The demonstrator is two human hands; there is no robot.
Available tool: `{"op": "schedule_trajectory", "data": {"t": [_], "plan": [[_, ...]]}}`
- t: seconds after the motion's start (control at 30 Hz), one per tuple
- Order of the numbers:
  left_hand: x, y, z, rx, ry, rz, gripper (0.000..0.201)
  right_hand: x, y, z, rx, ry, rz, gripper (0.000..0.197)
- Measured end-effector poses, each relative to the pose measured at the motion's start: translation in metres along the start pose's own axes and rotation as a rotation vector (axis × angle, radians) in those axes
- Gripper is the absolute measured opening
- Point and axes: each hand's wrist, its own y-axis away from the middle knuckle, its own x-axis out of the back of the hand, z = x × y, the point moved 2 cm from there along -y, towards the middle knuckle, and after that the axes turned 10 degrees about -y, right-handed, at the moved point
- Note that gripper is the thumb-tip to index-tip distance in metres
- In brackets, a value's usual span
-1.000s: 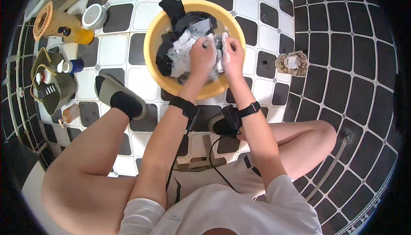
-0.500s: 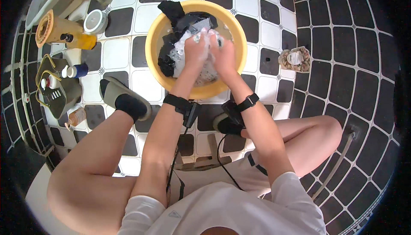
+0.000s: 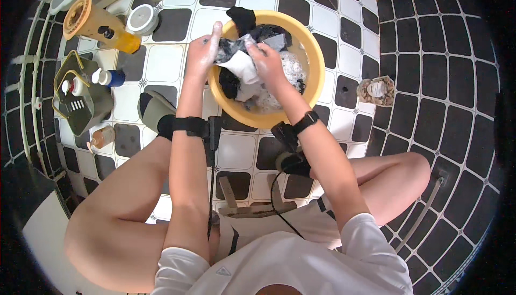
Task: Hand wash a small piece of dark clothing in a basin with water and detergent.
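Note:
A small wet black-and-white cloth (image 3: pixel 242 65), possibly a sock, is stretched over the left side of a yellow basin (image 3: pixel 318 74). My left hand (image 3: pixel 201 57) grips its dark end just past the left rim, thumb pointing up. Thumb and fingers of my right hand (image 3: pixel 269 68) pinch the cloth above the basin. Suds coat both hands. Inside the basin, white foam (image 3: pixel 293 70) covers part of the water, and dark wet clothes (image 3: pixel 273 33) lie around a grey block-like piece. One black cloth (image 3: pixel 243 19) hangs over the far rim.
At the left stand a grey-green basket (image 3: pixel 88 113) holding bottles, a blue bottle (image 3: pixel 114 78), an amber-liquid bottle (image 3: pixel 127 41), an orange-rimmed container (image 3: pixel 80 18) and a white lidded tub (image 3: pixel 143 20). A small bag (image 3: pixel 376 91) sits by the right tiled wall.
My hands were together rubbing in the foam at the basin's middle. They have come apart and moved left, the left hand further, lifting the black-and-white cloth between them. The view has shifted slightly.

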Motion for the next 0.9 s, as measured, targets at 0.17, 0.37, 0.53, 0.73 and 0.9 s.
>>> {"op": "schedule_trajectory", "data": {"t": [0.17,0.37,0.53,0.73,0.9], "plan": [[0.019,-0.018,-0.044,0.121,0.324,-0.129,0.054,-0.025,-0.015,0.032,0.092,0.097,-0.032,0.029],[0.023,-0.025,-0.073,0.180,0.325,-0.242,0.050,-0.026,-0.018,0.038,0.341,0.586,0.048,0.039],[0.022,-0.016,-0.066,0.319,0.210,-0.145,0.061,-0.029,-0.015,0.014,0.329,0.513,-0.047,0.035],[0.020,-0.038,-0.122,0.374,0.474,-0.120,0.073,-0.056,-0.001,-0.011,-0.167,-0.217,-0.166,0.037],[0.010,-0.034,-0.105,0.331,0.517,-0.218,0.065,-0.035,0.005,-0.039,-0.140,-0.315,-0.170,0.042]]}}
